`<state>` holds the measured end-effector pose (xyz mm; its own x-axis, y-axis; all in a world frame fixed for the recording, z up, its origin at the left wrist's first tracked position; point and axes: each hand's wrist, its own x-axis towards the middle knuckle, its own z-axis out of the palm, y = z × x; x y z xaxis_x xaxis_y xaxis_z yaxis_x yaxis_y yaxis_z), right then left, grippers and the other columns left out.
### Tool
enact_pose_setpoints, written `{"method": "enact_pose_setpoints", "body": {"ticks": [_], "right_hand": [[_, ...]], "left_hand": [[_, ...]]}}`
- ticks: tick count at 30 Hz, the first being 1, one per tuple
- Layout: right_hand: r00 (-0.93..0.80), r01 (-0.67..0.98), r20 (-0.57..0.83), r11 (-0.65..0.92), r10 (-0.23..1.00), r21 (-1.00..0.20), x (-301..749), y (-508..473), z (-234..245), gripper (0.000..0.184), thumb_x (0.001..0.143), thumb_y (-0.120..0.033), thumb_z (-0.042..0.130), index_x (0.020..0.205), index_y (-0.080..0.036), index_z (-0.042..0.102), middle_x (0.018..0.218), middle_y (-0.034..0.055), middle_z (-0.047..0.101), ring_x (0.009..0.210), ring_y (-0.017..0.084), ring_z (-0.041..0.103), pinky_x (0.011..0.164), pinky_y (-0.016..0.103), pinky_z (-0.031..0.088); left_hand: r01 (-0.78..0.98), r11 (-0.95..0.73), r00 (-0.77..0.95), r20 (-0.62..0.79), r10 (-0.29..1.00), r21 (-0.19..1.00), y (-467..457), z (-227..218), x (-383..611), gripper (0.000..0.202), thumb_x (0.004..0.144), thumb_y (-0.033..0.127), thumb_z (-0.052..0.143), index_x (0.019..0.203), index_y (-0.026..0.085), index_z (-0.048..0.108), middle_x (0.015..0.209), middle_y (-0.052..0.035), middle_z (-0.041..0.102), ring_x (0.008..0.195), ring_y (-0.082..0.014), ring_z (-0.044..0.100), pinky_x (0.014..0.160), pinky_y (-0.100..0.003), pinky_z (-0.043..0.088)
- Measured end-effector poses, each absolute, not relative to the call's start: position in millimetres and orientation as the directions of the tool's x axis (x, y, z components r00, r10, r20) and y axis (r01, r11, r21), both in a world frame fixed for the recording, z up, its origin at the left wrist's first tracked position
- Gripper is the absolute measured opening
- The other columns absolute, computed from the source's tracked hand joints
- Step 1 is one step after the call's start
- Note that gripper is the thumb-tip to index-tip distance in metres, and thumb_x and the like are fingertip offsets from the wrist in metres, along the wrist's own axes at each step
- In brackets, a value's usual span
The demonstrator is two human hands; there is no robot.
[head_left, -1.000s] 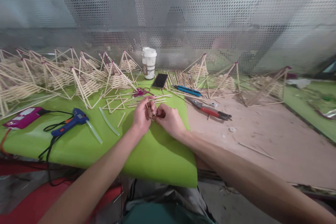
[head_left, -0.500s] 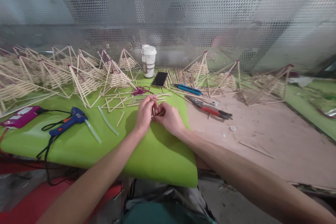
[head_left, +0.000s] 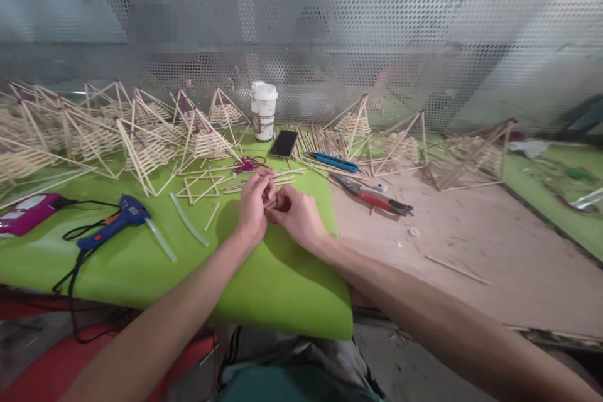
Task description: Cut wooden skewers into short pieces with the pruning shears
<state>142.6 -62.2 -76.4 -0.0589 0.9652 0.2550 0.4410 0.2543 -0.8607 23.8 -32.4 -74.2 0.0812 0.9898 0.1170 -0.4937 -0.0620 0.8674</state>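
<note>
My left hand (head_left: 253, 203) and my right hand (head_left: 295, 217) meet over the green mat (head_left: 264, 282), fingers pinched together on a small bundle of short wooden sticks (head_left: 270, 200). The bundle is mostly hidden between my fingertips. Loose sticks (head_left: 245, 183) and a tangle of purple thread (head_left: 249, 164) lie just beyond my hands. A flat stick frame (head_left: 203, 186) rests to the left of them.
Stick pyramids (head_left: 141, 138) crowd the back left, more (head_left: 400, 141) stand at the back right. A blue glue gun (head_left: 115, 221), glue sticks (head_left: 188, 228), a pink box (head_left: 23, 213), a paper cup (head_left: 262, 110), a phone (head_left: 284, 143), red-handled pliers (head_left: 374, 195) and blue pens (head_left: 335, 162) lie around.
My hands stayed together on the sticks, with the fingers shifting slightly around the bundle. The view drifted a little to the right.
</note>
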Motion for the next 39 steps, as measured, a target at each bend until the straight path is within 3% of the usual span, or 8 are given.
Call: {"method": "enact_pose_setpoints", "body": {"ticks": [6, 10, 14, 18, 27, 31, 35, 39], "right_hand": [[-0.118, 0.483, 0.166, 0.203, 0.979, -0.852, 156, -58, -80, 0.018, 0.080, -0.024, 0.080, 0.084, -0.019, 0.063, 0.076, -0.0014, 0.069, 0.063, 0.013, 0.056, 0.059, 0.025, 0.035], [-0.246, 0.414, 0.093, 0.192, 0.965, -0.890, 160, -56, -82, 0.028, 0.089, -0.034, 0.074, 0.068, -0.018, 0.067, 0.059, -0.0023, 0.061, 0.054, 0.011, 0.050, 0.055, 0.026, 0.033], [-0.253, 0.319, -0.010, 0.074, 0.967, -0.945, 154, -57, -83, 0.032, 0.092, -0.035, 0.071, 0.066, -0.018, 0.063, 0.054, -0.0023, 0.060, 0.046, 0.012, 0.052, 0.048, 0.025, 0.039], [-0.257, 0.246, -0.050, 0.016, 0.965, -0.969, 151, -58, -79, 0.013, 0.087, -0.021, 0.075, 0.078, -0.017, 0.067, 0.068, -0.0002, 0.070, 0.055, 0.012, 0.063, 0.058, 0.025, 0.052], [-0.276, 0.446, 0.164, 0.277, 0.947, -0.851, 155, -68, -70, 0.026, 0.087, -0.021, 0.081, 0.064, -0.017, 0.068, 0.057, -0.0031, 0.066, 0.051, 0.010, 0.054, 0.058, 0.024, 0.040], [-0.207, 0.478, 0.199, 0.277, 0.958, -0.834, 155, -66, -71, 0.024, 0.085, -0.017, 0.079, 0.063, -0.016, 0.070, 0.056, -0.0048, 0.064, 0.052, 0.009, 0.051, 0.057, 0.024, 0.037], [-0.187, 0.496, 0.203, 0.270, 0.961, -0.825, 155, -61, -74, 0.024, 0.084, -0.018, 0.076, 0.062, -0.016, 0.068, 0.057, -0.0053, 0.061, 0.054, 0.009, 0.049, 0.057, 0.023, 0.035], [-0.260, 0.516, 0.204, 0.315, 0.944, -0.797, 159, -62, -67, 0.035, 0.082, -0.018, 0.076, 0.054, -0.018, 0.054, 0.053, -0.0074, 0.049, 0.052, 0.008, 0.040, 0.054, 0.024, 0.029]], "left_hand": [[-0.449, -0.183, 0.156, 0.279, 0.948, 0.875, -35, -72, 22, 0.009, 0.099, 0.030, 0.063, 0.100, 0.021, 0.062, 0.059, 0.0075, 0.048, 0.046, -0.0077, 0.031, 0.044, -0.020, 0.024], [-0.518, -0.143, 0.172, 0.267, 0.948, 0.843, -33, -73, 24, 0.018, 0.098, 0.036, 0.068, 0.100, 0.020, 0.061, 0.061, 0.0081, 0.047, 0.048, -0.0071, 0.030, 0.046, -0.020, 0.026], [-0.523, -0.121, 0.181, 0.249, 0.952, 0.844, -33, -72, 26, 0.020, 0.091, 0.027, 0.076, 0.102, 0.021, 0.060, 0.060, 0.0101, 0.043, 0.049, -0.0070, 0.034, 0.049, -0.019, 0.031], [-0.473, -0.133, 0.152, 0.229, 0.961, 0.871, -35, -69, 26, 0.012, 0.090, 0.015, 0.068, 0.099, 0.019, 0.062, 0.079, 0.0043, 0.058, 0.052, -0.0050, 0.042, 0.049, -0.018, 0.035], [-0.499, 0.027, 0.101, 0.027, 0.995, 0.866, -31, -67, 22, 0.017, 0.095, 0.005, 0.056, 0.104, 0.018, 0.060, 0.095, 0.0002, 0.069, 0.048, -0.0020, 0.044, 0.041, -0.014, 0.029], [-0.527, 0.055, 0.122, 0.012, 0.992, 0.848, -34, -64, 24, 0.003, 0.104, 0.019, 0.058, 0.107, 0.019, 0.057, 0.087, 0.0003, 0.070, 0.043, -0.0023, 0.042, 0.038, -0.013, 0.028], [-0.538, 0.076, 0.171, 0.020, 0.985, 0.839, -38, -63, 25, 0.023, 0.104, 0.038, 0.065, 0.114, 0.019, 0.056, 0.075, 0.0031, 0.069, 0.037, -0.0017, 0.035, 0.036, -0.013, 0.026], [-0.550, 0.097, 0.166, -0.005, 0.986, 0.829, -38, -62, 20, 0.029, 0.099, 0.042, 0.072, 0.113, 0.020, 0.059, 0.059, 0.0108, 0.054, 0.034, -0.0022, 0.027, 0.033, -0.014, 0.019]]}}
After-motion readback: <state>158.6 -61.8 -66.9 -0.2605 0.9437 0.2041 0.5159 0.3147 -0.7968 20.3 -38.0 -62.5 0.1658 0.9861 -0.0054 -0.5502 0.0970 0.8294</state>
